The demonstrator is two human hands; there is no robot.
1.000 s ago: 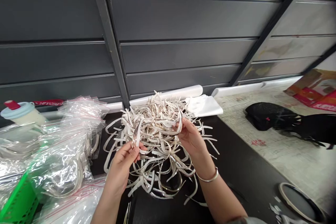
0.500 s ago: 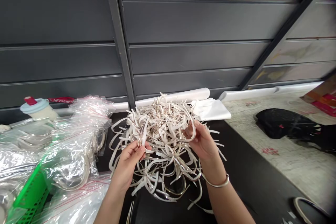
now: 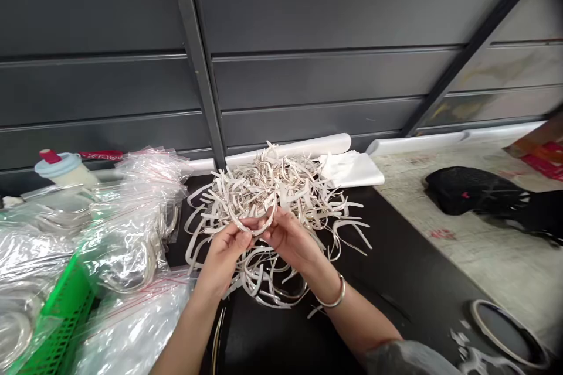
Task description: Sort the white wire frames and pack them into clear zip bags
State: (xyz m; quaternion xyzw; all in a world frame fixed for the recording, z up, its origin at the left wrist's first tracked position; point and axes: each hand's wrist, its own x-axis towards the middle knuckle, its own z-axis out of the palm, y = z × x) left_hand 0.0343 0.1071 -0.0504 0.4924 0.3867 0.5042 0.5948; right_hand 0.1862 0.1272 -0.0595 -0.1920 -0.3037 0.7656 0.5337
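Note:
My left hand point(image 3: 229, 247) and my right hand point(image 3: 292, 241) are close together over the front of a tangled pile of curved metal strips point(image 3: 259, 181) with white film on them. Between them is a U-shaped metal strip point(image 3: 235, 218), its ends pointing up and away from me. My left fingers pinch its left side, and the fingers of my right hand close on its right side. Whether more than one strip is in my grip, I cannot tell. A metal bangle point(image 3: 338, 297) is on my right wrist.
Clear plastic bags point(image 3: 127, 246) with curved strips lie at left, over a green basket point(image 3: 65, 310). A lidded cup point(image 3: 64, 170) stands behind them. White rolls point(image 3: 308, 146) run along the grey wall point(image 3: 329, 17). A ring-shaped object point(image 3: 505, 331) sits at front right on the black table point(image 3: 396, 263).
My right hand has moved left, bringing its curved strip to my left hand, which held a small bundle of strips. The view has tilted slightly down.

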